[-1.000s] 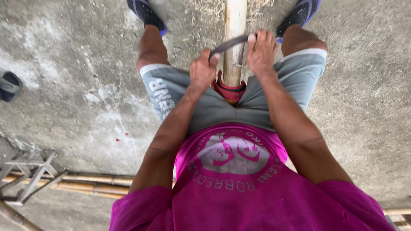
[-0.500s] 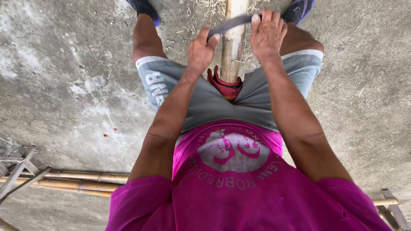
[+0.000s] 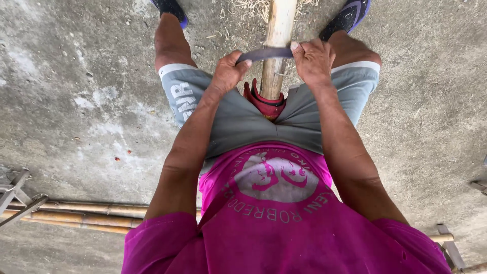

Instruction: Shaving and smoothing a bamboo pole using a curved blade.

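Grey concrete floor [image 3: 76, 101] filled the view, rough and stained, with pale patches on the left. Over it the person stood astride, in a magenta shirt [image 3: 274, 223] with a round pale print and grey shorts [image 3: 243, 122], dark shoes planted to either side at the top edge. A bamboo pole [image 3: 276, 45] ran between the legs, from the top of the picture down to the front of the shorts, where its near end met a wad of red cloth [image 3: 264, 104]. More bamboo poles [image 3: 86, 213] lay on the floor behind, beside a grey metal frame [image 3: 15, 195] at the left edge. A dark curved blade [image 3: 266, 53] lay across the pole, touching it near its middle. The left hand [image 3: 228, 71] was closed tightly round the blade's left end, knuckles up. The right hand [image 3: 314, 61] was closed round the other end, fingers folded over it. Pale shavings [image 3: 248, 7] lay scattered on the floor near the pole's far part, between the shoes.
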